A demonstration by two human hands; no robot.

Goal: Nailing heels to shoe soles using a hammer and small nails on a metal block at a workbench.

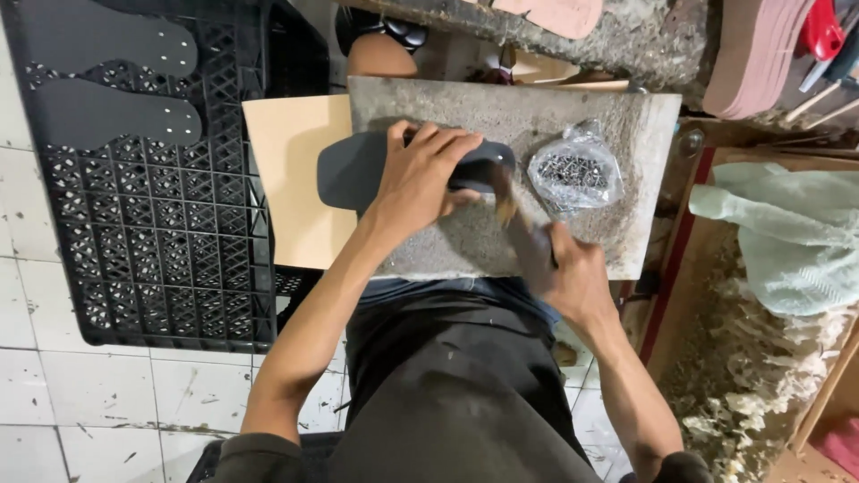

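My left hand presses down on a dark grey shoe sole that lies on a rough grey stone slab across my lap. My right hand grips a hammer; its blurred handle and head reach up to the right end of the sole. A clear plastic bag of small dark nails rests on the slab just right of the sole.
A black plastic crate stands to the left with two dark soles on it. A tan sheet sticks out under the slab. Pale green cloth, wood shavings and stacked pink soles lie at the right. The floor is white tile.
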